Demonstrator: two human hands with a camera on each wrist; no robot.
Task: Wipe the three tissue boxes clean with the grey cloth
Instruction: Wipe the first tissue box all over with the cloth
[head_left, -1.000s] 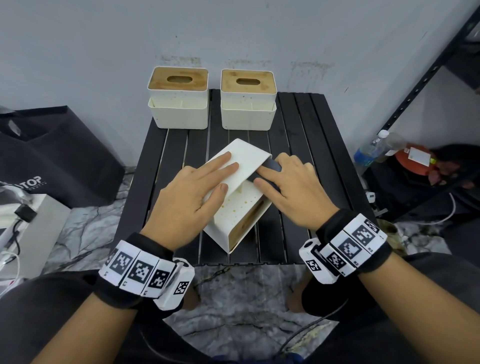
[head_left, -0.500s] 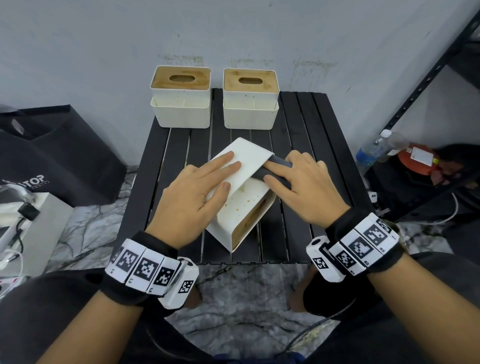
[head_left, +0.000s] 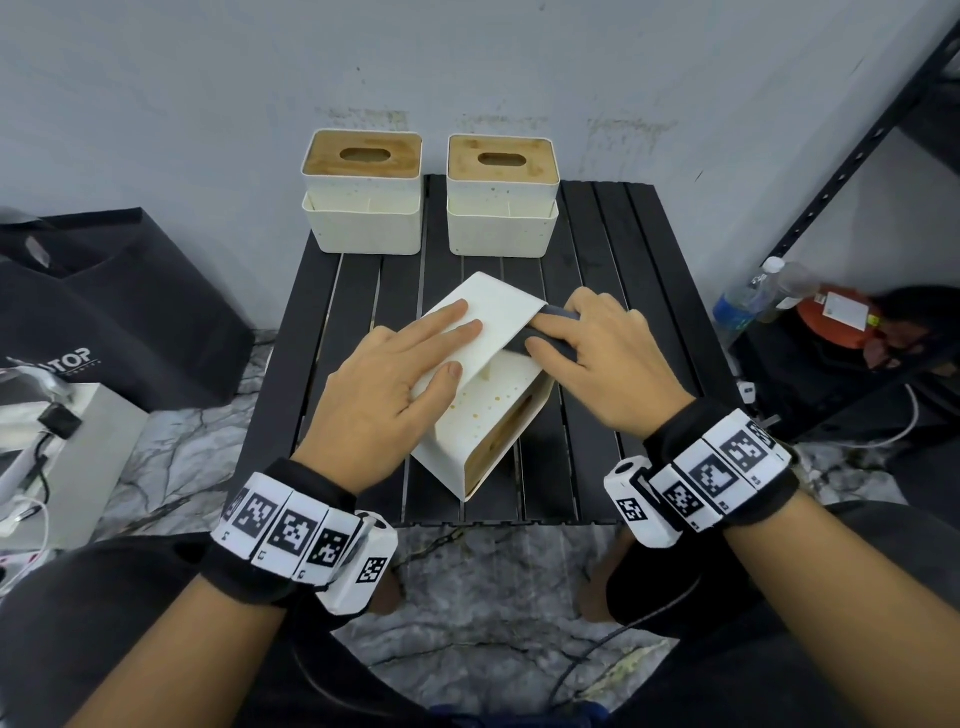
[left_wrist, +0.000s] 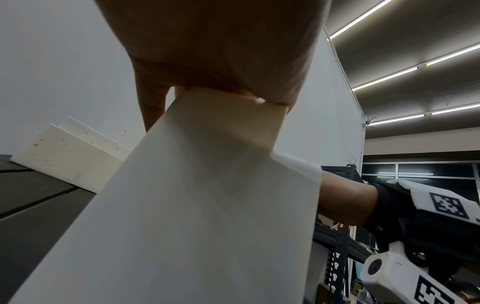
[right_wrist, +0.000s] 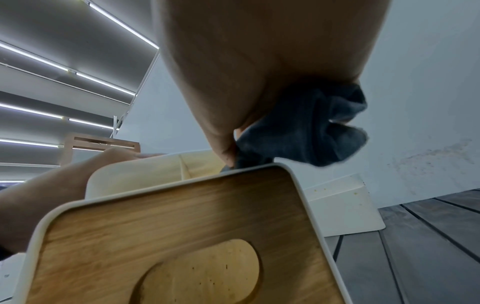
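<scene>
A cream tissue box (head_left: 488, 415) with a wooden lid (right_wrist: 182, 226) lies on its side in the middle of the black slatted table (head_left: 623, 260). Brown spots speckle its upward face. My left hand (head_left: 400, 374) rests flat on the box's raised panel (left_wrist: 207, 205), fingers straight. My right hand (head_left: 602, 353) pinches the bunched grey cloth (right_wrist: 311, 127) between thumb and fingers and presses it against the box's far right edge, where a strip of cloth (head_left: 561, 313) shows. Two more cream tissue boxes stand upright at the back, one on the left (head_left: 362, 218) and one on the right (head_left: 502, 223).
A grey wall rises right behind the table. On the floor to the left are a black bag (head_left: 104, 312) and a white device (head_left: 62, 457) with cables. To the right stand a black metal rack (head_left: 857, 156), a water bottle (head_left: 737, 306) and a red object (head_left: 831, 322).
My right hand and the cloth have slid a little toward the far right along the box's edge. The left hand and the box have stayed put.
</scene>
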